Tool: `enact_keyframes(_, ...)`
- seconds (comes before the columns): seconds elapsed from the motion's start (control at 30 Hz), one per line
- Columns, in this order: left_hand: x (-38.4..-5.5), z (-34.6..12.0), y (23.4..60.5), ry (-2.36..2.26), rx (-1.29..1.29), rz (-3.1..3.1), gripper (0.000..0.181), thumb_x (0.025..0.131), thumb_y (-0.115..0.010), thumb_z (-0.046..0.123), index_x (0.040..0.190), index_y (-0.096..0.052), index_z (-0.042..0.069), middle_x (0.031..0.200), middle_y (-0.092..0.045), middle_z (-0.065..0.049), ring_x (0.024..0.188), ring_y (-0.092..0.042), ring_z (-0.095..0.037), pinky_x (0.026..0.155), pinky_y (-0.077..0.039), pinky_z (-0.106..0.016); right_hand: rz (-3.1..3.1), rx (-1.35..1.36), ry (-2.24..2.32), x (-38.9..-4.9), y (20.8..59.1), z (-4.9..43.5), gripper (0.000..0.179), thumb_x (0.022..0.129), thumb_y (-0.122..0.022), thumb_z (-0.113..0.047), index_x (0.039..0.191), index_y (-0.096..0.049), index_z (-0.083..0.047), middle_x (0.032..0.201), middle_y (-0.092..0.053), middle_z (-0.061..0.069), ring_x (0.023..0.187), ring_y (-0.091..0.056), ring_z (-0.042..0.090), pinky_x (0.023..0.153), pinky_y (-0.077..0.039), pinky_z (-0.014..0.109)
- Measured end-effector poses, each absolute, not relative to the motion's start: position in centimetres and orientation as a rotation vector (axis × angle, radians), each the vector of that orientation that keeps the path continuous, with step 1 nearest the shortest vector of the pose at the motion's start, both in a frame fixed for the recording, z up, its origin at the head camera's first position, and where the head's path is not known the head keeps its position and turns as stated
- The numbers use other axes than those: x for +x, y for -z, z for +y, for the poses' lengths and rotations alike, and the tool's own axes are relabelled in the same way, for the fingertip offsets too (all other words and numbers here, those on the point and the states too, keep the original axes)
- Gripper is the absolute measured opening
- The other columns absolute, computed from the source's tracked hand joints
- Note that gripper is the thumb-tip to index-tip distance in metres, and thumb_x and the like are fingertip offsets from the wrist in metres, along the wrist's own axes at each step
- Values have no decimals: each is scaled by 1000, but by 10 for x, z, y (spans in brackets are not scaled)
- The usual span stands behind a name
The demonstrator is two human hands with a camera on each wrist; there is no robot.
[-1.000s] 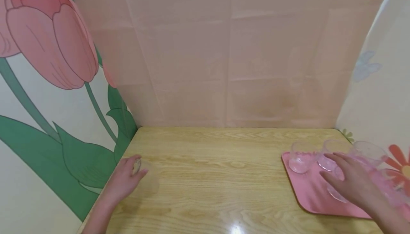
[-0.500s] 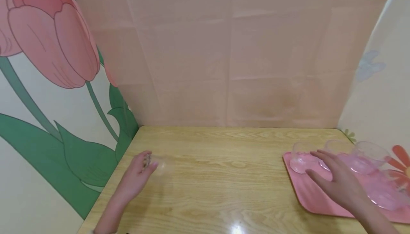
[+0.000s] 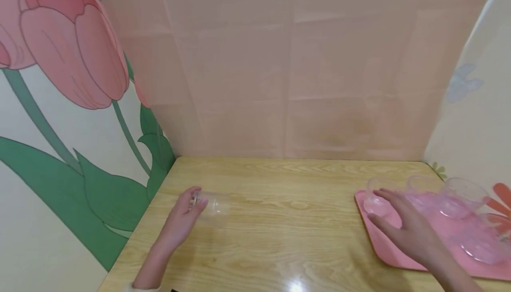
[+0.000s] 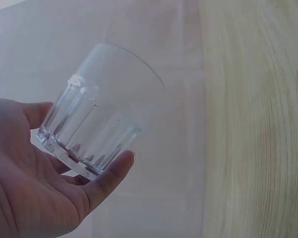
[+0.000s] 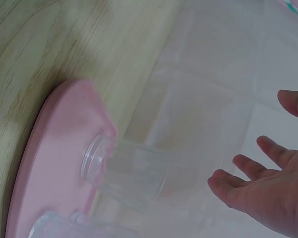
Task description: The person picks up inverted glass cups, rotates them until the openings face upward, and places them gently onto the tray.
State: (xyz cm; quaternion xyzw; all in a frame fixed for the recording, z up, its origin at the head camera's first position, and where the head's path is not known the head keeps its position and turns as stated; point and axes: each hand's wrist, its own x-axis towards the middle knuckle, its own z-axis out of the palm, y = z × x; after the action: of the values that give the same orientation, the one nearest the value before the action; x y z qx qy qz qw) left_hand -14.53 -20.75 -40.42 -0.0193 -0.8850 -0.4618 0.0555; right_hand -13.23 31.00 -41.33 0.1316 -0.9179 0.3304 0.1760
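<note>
My left hand (image 3: 182, 221) grips a clear drinking glass (image 4: 97, 114) near its thick, ribbed base. In the head view the glass lies sideways in the hand above the left of the table, its mouth toward the right. My right hand (image 3: 413, 230) hovers over the pink tray (image 3: 393, 247) at the right, fingers spread and holding nothing. On that tray stand several clear glasses, among them one at the left corner (image 3: 377, 203) and one farther right (image 3: 459, 199). In the right wrist view the fingers (image 5: 226, 186) are apart from the nearest glass (image 5: 131, 168).
The wood-grain table (image 3: 279, 221) reaches back to a creased pinkish cloth (image 3: 287, 70). A wall with painted tulips (image 3: 76, 52) borders the left side. A pale wall with a printed flower (image 3: 503, 201) rises right behind the tray.
My left hand has moved right with the glass, which shows more clearly now. The right hand has shifted left over the tray, its fingers still spread.
</note>
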Motion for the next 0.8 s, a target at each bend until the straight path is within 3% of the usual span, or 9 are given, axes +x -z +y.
enact_keyframes(0.03, -146, -206, 404, 1411, -60, -2683, 61, 105, -51, 46, 151, -41, 8, 155, -39, -22, 141, -39, -43, 111, -34, -64, -2596, 374, -947, -132, 414, 308, 62, 94, -74, -25, 150, -48, -14, 151, -44, 24, 144, -31, 45, 111, -22, 71)
enact_keyframes(0.13, -148, -200, 404, 1427, -68, -2671, 60, 105, -51, 46, 149, -42, 7, 153, -42, -21, 139, -41, -42, 111, -35, -64, -2586, 364, -961, -132, 415, 302, 62, 93, -75, -25, 149, -49, -18, 150, -48, 19, 145, -32, 17, 116, -26, 48)
enact_keyframes(0.2, -149, -197, 404, 1433, -69, -2663, 59, 105, -51, 47, 148, -44, 7, 152, -44, -20, 138, -44, -40, 110, -36, -62, -2583, 365, -970, -133, 415, 299, 62, 93, -76, -24, 149, -49, -21, 150, -49, 16, 140, -32, 0, 109, -32, 47)
enact_keyframes(0.27, -150, -195, 404, 1446, -78, -2650, 59, 105, -51, 47, 148, -44, 7, 150, -46, -19, 135, -47, -39, 108, -39, -60, -2591, 365, -970, -132, 414, 297, 63, 92, -76, -24, 149, -49, -24, 149, -50, 14, 133, -34, -7, 102, -37, 49)
enact_keyframes(0.37, -151, -192, 402, 1458, -90, -2631, 59, 104, -51, 47, 147, -45, 6, 148, -49, -18, 131, -50, -37, 106, -43, -58, -2603, 372, -962, -132, 412, 293, 63, 92, -76, -24, 149, -49, -23, 148, -50, 14, 130, -44, 6, 89, -42, 56)
enact_keyframes(0.53, -152, -188, 400, 1478, -84, -2628, 59, 104, -51, 49, 146, -45, 7, 148, -50, -16, 129, -52, -35, 104, -45, -56, -2600, 392, -936, -132, 410, 287, 63, 90, -78, -24, 147, -51, -18, 145, -54, 14, 119, -52, 33, 88, -44, 36)
enact_keyframes(0.7, -150, -186, 400, 1494, -64, -2647, 58, 104, -51, 49, 145, -47, 9, 146, -51, -15, 123, -54, -34, 100, -48, -53, -2630, 389, -937, -129, 409, 286, 64, 91, -78, -27, 148, -50, -20, 145, -54, 14, 118, -54, 36, 85, -44, 23)
enact_keyframes(0.8, -153, -183, 400, 1487, -79, -2648, 57, 104, -50, 50, 145, -48, 9, 148, -49, -16, 123, -54, -34, 100, -47, -55, -2613, 404, -961, -130, 410, 286, 63, 91, -78, -25, 147, -51, -19, 145, -54, 14, 118, -53, 34, 86, -39, 9)
